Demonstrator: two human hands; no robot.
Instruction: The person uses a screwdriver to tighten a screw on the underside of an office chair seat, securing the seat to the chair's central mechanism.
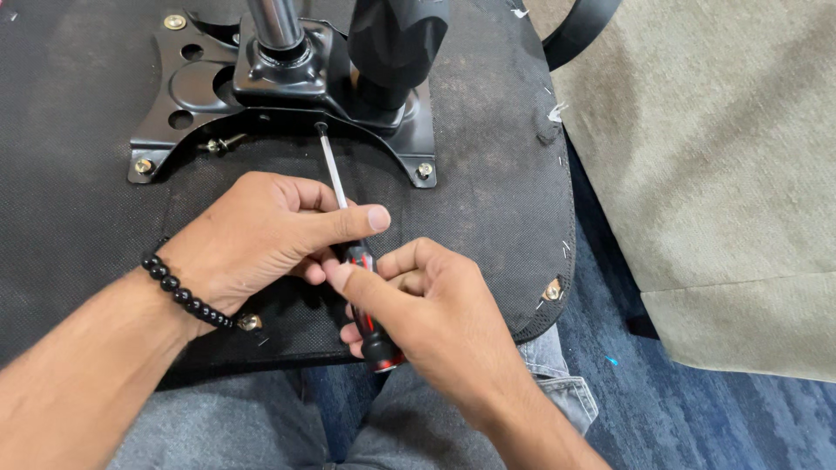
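Head view, looking down at an upturned chair seat (pixel 488 174) resting across our lap. Our right hand (pixel 435 309) is clenched around the red-and-black handle of a screwdriver (pixel 370 322), the butt of the handle showing just below the fingers. Our left hand (pixel 261 235) closes on the same tool directly above the right grip, thumb and fingertips pinching the point where the handle meets the metal shaft (pixel 332 170); the two hands touch at the thumbs. A black bead bracelet (pixel 183 292) circles the left wrist.

From the left grip the shaft runs up and slightly left, its tip meeting the lower edge of the black metal mounting plate (pixel 200 87) fixed to the seat underside. We cannot tell whether the tip sits in a screw head. Up and to the left of the left grip, a loose bolt (pixel 222 144) lies at the plate's edge; brass-coloured bolts (pixel 424 171) sit at the plate's corners. Above the grips rise the chrome column (pixel 274 22) and a black lever sleeve (pixel 396 43). Right of the right grip lies beige upholstery (pixel 714 174) over blue carpet (pixel 697 418). Below both grips we see grey jeans (pixel 226 426).
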